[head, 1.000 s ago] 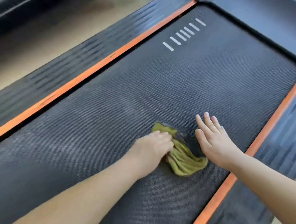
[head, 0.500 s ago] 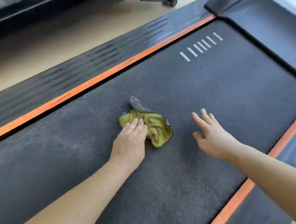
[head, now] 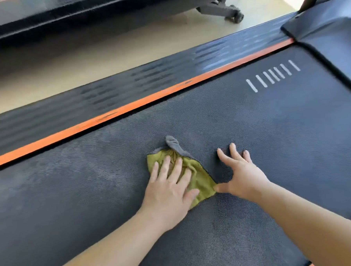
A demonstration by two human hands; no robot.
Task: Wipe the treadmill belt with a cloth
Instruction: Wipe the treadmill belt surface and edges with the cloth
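Mid-belt on the treadmill belt [head: 272,127], green-and-grey cloth [head: 201,180] crumpled flat, left hand [head: 169,192] pressing it with straight spread fingers, right hand [head: 239,174] splayed on belt, thumb touching cloth edge, orange side strip [head: 128,111] beyond.

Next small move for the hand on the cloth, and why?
Probably slide the left hand, pressed flat on the cloth, leftward: the belt there looks hazy and smudged, while the right hand braces flat on the belt beside the cloth.

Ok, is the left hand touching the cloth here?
Touching. The head view shows the left hand lying flat on the yellow-green cloth, straight fingers spread over the fabric on the treadmill belt.
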